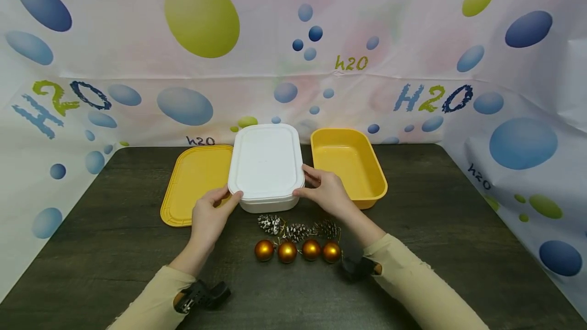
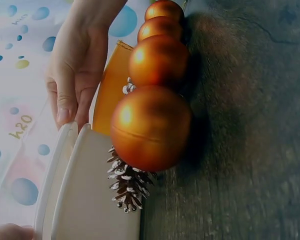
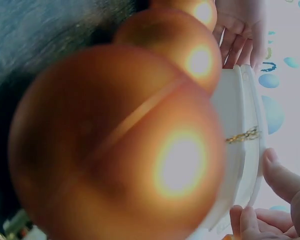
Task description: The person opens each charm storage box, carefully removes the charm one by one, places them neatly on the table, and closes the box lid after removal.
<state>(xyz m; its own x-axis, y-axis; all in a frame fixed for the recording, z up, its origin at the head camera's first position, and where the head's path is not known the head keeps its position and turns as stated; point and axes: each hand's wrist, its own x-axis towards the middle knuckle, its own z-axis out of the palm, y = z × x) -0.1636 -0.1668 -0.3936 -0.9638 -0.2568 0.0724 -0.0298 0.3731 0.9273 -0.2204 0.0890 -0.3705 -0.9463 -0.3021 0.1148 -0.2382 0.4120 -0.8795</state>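
Observation:
A white lid [image 1: 266, 162] lies over a white rectangular container [image 1: 269, 207] at the back middle of the table. In the left wrist view a narrow gap shows between the lid's rim [image 2: 65, 145] and the container wall [image 2: 97, 185]. My left hand [image 1: 207, 218] holds the lid's near left corner, thumb on its edge. At the near right side my right hand [image 1: 329, 193] pinches the same lid, with the thumb at the edge and the fingers at the side. Whatever is inside the container is hidden.
A yellow lid [image 1: 194, 182] lies flat to the left. To the right stands an open yellow container [image 1: 350, 167]. Several frosted pine cones [image 1: 297, 232] and a row of orange-gold bauble ornaments [image 1: 287, 252] lie in front, between my forearms. A printed backdrop [image 1: 257, 29] rises behind the table.

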